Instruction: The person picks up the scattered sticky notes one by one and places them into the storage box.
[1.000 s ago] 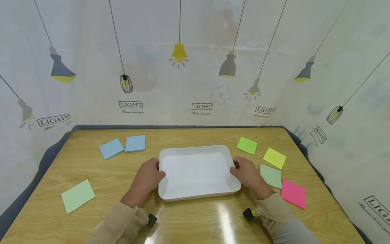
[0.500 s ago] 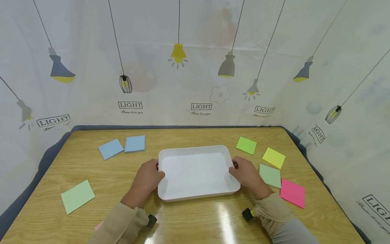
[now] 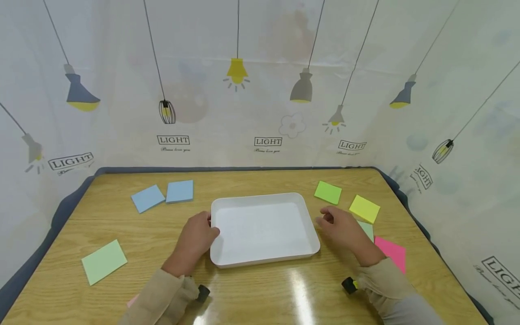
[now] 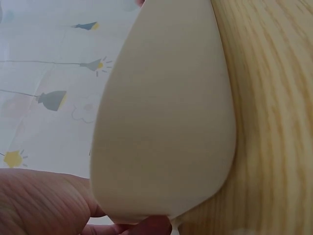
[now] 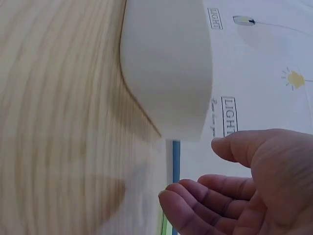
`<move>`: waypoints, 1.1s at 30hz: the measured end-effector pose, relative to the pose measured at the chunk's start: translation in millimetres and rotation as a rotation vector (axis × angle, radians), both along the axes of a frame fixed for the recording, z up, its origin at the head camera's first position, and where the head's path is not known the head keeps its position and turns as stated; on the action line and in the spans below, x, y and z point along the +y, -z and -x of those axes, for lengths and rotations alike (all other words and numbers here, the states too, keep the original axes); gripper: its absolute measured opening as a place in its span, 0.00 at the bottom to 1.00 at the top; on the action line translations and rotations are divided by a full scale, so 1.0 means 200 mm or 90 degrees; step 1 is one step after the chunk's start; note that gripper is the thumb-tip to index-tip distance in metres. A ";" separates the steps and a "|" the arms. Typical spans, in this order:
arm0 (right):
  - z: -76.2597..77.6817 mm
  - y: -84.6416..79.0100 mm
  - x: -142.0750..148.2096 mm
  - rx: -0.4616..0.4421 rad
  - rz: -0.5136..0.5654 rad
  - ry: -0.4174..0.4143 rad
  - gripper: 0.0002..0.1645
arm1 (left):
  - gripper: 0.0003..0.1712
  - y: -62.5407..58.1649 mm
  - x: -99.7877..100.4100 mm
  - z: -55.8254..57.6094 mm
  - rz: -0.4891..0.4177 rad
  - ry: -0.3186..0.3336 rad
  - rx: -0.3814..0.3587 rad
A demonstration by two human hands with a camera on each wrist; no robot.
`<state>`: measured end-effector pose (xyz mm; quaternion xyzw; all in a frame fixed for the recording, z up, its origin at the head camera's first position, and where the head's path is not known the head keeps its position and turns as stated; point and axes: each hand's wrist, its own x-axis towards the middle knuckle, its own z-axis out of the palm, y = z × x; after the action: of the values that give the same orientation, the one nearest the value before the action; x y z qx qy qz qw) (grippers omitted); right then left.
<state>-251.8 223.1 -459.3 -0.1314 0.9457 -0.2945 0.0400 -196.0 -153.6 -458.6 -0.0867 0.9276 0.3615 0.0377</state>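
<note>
My left hand (image 3: 199, 232) grips the left short end of a white, shallow, rectangular tray with rounded corners (image 3: 264, 230), plastic by the look of it, thumb over the rim; my right hand (image 3: 343, 230) holds nothing, thumb and bent fingers well parted, just beside the tray's right end, not touching. Tray sits mid-table on the light wood-grain tabletop (image 3: 154, 234), nothing in it, square paper note pads either side: two blue (image 3: 180, 191) and a pale green (image 3: 104, 262) to the left, bright green (image 3: 327, 192), yellow (image 3: 364, 209), partly covered pale green (image 3: 367, 229) and hot pink (image 3: 391, 253) to the right. Step in hand, I'd judge: getting the tray placed, right side done. Next move probably calls for loosening my left thumb without dragging the tray, then freeing both hands for the pads
</note>
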 end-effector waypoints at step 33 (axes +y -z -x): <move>0.03 0.06 0.48 0.026 -0.127 -0.143 0.53 | 0.21 -0.02 0.00 -0.01 -0.004 0.015 -0.002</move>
<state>-257.0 319.4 -471.3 -0.2380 0.9503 -0.1897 0.0660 -193.2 -152.6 -453.7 -0.0766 0.9274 0.3636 0.0436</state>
